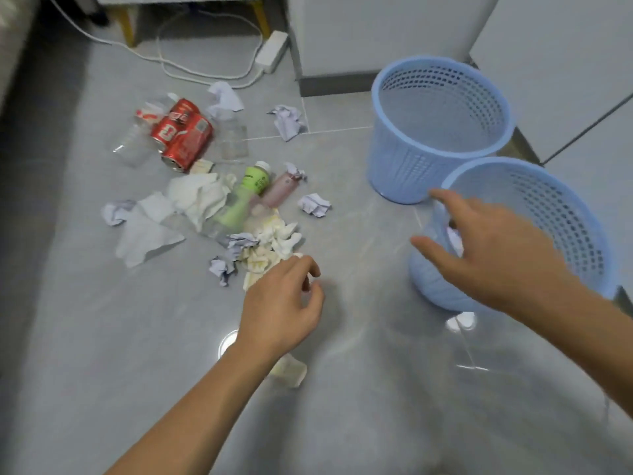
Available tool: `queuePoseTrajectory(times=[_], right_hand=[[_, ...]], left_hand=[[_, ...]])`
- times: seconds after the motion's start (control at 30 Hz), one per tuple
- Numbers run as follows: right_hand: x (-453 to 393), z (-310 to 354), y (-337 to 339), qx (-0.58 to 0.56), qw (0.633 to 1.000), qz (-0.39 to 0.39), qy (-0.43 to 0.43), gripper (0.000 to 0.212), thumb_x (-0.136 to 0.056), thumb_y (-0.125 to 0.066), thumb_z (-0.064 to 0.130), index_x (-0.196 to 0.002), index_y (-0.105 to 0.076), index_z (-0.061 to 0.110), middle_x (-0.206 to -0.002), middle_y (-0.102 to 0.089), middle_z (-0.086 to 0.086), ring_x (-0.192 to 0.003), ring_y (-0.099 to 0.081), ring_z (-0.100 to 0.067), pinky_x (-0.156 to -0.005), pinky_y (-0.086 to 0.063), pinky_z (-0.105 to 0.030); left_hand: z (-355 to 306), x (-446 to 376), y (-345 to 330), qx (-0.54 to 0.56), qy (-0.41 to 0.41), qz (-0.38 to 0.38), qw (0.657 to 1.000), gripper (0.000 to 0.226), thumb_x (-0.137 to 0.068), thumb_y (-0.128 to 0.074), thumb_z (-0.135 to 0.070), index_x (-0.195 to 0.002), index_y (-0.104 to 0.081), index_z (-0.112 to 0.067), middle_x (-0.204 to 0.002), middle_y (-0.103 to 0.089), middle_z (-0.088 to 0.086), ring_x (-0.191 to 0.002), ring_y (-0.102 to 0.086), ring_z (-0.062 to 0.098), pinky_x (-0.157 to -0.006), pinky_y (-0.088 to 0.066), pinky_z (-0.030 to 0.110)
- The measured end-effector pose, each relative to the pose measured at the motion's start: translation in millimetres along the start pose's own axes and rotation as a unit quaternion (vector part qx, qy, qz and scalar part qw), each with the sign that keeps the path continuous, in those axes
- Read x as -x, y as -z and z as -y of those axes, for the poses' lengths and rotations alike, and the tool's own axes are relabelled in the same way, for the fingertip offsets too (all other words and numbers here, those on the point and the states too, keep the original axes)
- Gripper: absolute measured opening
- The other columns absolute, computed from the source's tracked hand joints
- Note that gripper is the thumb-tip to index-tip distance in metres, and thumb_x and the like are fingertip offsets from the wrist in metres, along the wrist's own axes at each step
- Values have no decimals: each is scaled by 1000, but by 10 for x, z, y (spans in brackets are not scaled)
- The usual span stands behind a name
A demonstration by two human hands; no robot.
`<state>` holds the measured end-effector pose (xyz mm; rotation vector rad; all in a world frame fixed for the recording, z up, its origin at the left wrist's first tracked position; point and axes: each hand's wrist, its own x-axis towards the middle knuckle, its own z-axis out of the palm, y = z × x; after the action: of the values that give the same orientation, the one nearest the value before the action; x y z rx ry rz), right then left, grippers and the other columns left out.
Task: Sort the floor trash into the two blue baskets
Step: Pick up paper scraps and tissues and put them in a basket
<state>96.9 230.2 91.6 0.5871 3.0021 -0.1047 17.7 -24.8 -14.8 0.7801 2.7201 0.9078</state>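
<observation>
Two blue mesh baskets stand at the right, the far basket (404, 173) empty and the near basket (582, 190) with a white scrap showing through its wall. My right hand (489, 248) hovers over the near basket's left rim, fingers spread, holding nothing. My left hand (284, 303) hangs just above the floor at the edge of a heap of crumpled yellowish tissue (274, 241), fingers loosely curled, with nothing visible in its grasp. Further left lie red cans (181, 135), a green bottle (253, 181), a pink bottle (279, 190), clear cups (132, 145) and white tissues (202, 197).
Crumpled paper balls (313, 204) are scattered around the pile. One tissue scrap (289, 370) lies under my left forearm beside a round floor drain (226, 341). A power strip (272, 51) with cables lies at the back, and white cabinets (342, 46) stand behind the baskets.
</observation>
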Motion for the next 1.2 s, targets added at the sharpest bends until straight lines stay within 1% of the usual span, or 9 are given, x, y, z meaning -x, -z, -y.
queuePoseTrajectory(times=[0.1,0.17,0.27,0.4,0.53,0.77,0.93,1.07,1.2], right_hand=[[123,502,-81,-154,975,-97,124,40,-91,-58,43,-128,-55,26,-101,-60,5,-94,-61,-21,-75,-54,-43],[-2,828,-474,-185,966,-9,180,36,-91,-58,39,-125,-53,29,-105,-54,8,-96,-59,-17,-76,-54,-41],[-436,1112,-1315,-125,962,135,204,48,-88,-60,36,-133,-47,29,-121,-45,0,-111,-56,-30,-82,-55,-46],[-765,1310,-1891,-89,957,115,253,63,-83,-68,20,-141,-46,27,-141,-39,-6,-121,-45,-33,-77,-41,-32],[-792,1457,-2036,-97,927,102,347,70,-73,-69,25,-141,-50,32,-144,-40,-5,-129,-38,-29,-79,-43,-33],[-615,1471,-2317,-88,892,50,441,27,-87,-66,37,-111,-66,25,-123,-52,-4,-107,-47,-29,-74,-44,-34],[-506,1309,-2351,-202,906,39,371,19,-82,-67,12,-100,-67,11,-100,-52,-6,-91,-51,-26,-74,-51,-41],[-286,1007,-1965,-306,920,13,244,12,-80,-71,9,-92,-69,9,-93,-52,-3,-77,-55,-22,-68,-52,-41],[110,525,-903,-426,893,-104,100,17,-82,-81,3,-89,-72,16,-90,-58,-2,-77,-62,-15,-67,-49,-22]], left_hand=[[332,239,-78,-39,16,13,999,8,-87,-51,-40,-90,-53,-32,-82,-58,-14,-79,-58,11,-60,-49,32],[500,459,-167,-71,-3,31,997,19,-86,-53,-49,-89,-54,-31,-85,-57,-15,-82,-59,14,-55,-47,31],[656,779,-306,-122,-43,63,990,36,-84,-58,-61,-94,-60,-26,-92,-55,-9,-85,-54,18,-51,-47,34],[757,1117,-480,-155,-72,142,975,48,-82,-60,-65,-118,-59,-34,-116,-54,-3,-99,-56,22,-58,-51,35],[808,1210,-623,-202,-75,200,956,63,-68,-69,-50,-129,-55,-38,-129,-54,0,-107,-57,24,-60,-51,34],[923,1129,-717,-170,-38,138,975,45,-68,-79,-26,-108,-59,-31,-112,-49,0,-94,-57,25,-53,-48,32],[1008,1172,-561,-105,-19,118,987,11,-85,-51,-32,-94,-47,-28,-101,-48,-8,-86,-58,17,-45,-41,25],[659,866,-387,-22,-49,71,996,8,-89,-52,-29,-90,-56,-23,-94,-43,-13,-79,-50,7,-55,-38,19],[-298,177,-139,89,-110,-67,988,3,-90,-60,-16,-87,-61,-16,-86,-49,-8,-72,-46,6,-60,-38,21]])
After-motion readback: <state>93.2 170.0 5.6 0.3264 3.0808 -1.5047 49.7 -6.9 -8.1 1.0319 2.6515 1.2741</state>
